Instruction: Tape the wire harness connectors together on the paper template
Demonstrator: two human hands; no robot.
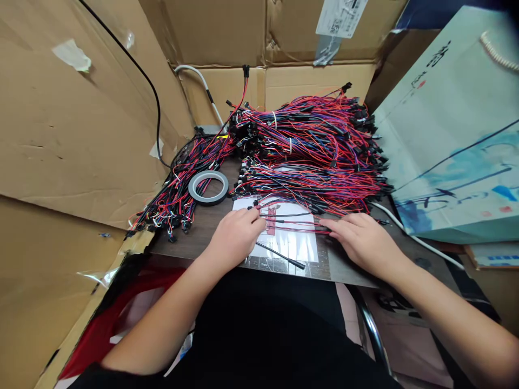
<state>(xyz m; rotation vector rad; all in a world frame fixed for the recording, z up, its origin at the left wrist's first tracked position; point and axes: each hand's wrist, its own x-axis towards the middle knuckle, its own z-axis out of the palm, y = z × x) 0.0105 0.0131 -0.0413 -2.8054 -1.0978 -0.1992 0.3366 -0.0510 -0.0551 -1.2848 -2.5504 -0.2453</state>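
Observation:
A few thin red and black wires (298, 222) run left to right over a white printed sheet (304, 248). At their left end, my left hand (239, 232) is closed round the wires near a small black connector (255, 204). My right hand (360, 237) has its fingers together on the wires' right part, fingertips pressing them near the sheet's right edge. A black cable piece (281, 255) lies slanted in front of the wires. Just behind, a large pile of red, black and blue wire bundles (316, 178) covers the table.
A roll of tape (208, 187) lies left of the sheet, beside a tangled wire heap (182, 200). Cardboard walls (227, 32) stand behind and left. A pale paper bag (458, 135) stands right, with a white cable (421, 241) by the table's (340, 265) right side.

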